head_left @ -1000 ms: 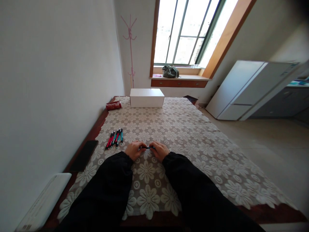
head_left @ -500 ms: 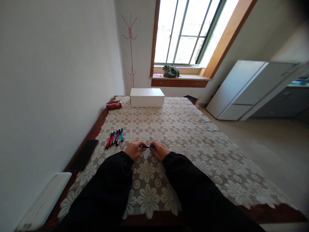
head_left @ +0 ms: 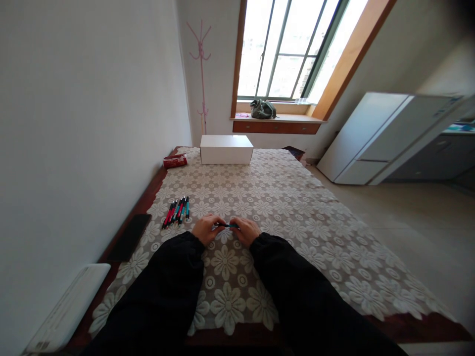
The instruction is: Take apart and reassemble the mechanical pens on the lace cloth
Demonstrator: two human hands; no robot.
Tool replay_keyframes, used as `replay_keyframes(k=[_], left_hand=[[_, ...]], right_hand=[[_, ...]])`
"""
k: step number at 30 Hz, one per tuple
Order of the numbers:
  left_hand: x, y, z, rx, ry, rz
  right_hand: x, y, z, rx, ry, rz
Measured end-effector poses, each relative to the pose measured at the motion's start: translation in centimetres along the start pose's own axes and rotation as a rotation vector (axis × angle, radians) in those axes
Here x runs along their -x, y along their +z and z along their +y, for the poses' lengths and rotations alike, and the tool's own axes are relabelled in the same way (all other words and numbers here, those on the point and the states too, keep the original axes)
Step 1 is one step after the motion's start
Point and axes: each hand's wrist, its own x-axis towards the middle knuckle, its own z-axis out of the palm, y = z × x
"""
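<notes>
My left hand (head_left: pixel 208 229) and my right hand (head_left: pixel 245 231) face each other above the lace tablecloth. Between them is a thin black and teal pen (head_left: pixel 229 225), lying roughly level. Left fingertips pinch its black end; right fingertips close around the teal part. The fingers cover both ends of it. To the left of my hands, several pens (head_left: pixel 176 212) in red, teal and black lie side by side in a loose bundle on the cloth.
A white box (head_left: pixel 226 151) sits at the table's far end, with a red packet (head_left: pixel 175 161) left of it. Along the left edge lie a black flat object (head_left: pixel 129 237) and a long white device (head_left: pixel 70 309), close to the wall. The floral tablecloth (head_left: pixel 289 198) covers most of the table.
</notes>
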Motion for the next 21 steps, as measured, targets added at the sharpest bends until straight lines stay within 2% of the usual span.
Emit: replay_keyframes(k=[5,13,21], left_hand=[[0.02,0.04,-0.13,0.002,0.002,0.001],[-0.03,-0.19,0.28,-0.017,-0.015,-0.012],[-0.15,-0.43,0.6,-0.103,-0.041,-0.078]], right_hand=[[-0.05,-0.07,-0.09,0.035,-0.075,0.042],[-0.07,0.1,0.15,0.052,-0.102,0.077],[-0.09,0.39,0.53,0.061,-0.121,0.091]])
